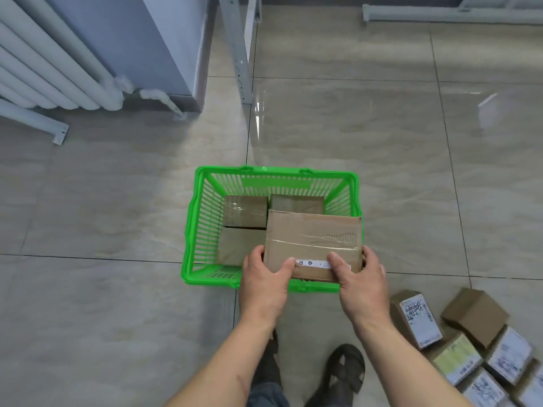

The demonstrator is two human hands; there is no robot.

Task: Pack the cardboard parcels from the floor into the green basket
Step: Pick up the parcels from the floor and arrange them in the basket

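Taped cardboard parcel point(313, 245) held over green basket point(199, 224), covering its 3 o'clock half — your left hand point(264, 282) and right hand point(361, 284) clamp its near edge, thumbs on top. Three parcels point(245, 211) already inside basket at 9 to 12 o'clock. Labelled parcels point(417, 318) heaped on tiled floor point(102, 230) at 4 o'clock, beside your sandal point(345, 368).

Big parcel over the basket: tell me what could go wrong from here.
1. The big parcel, held by the left hand and right hand, overhangs the right wall of the green basket; it may catch there.
2. Lowered onto the three parcels inside, it may sit tilted.
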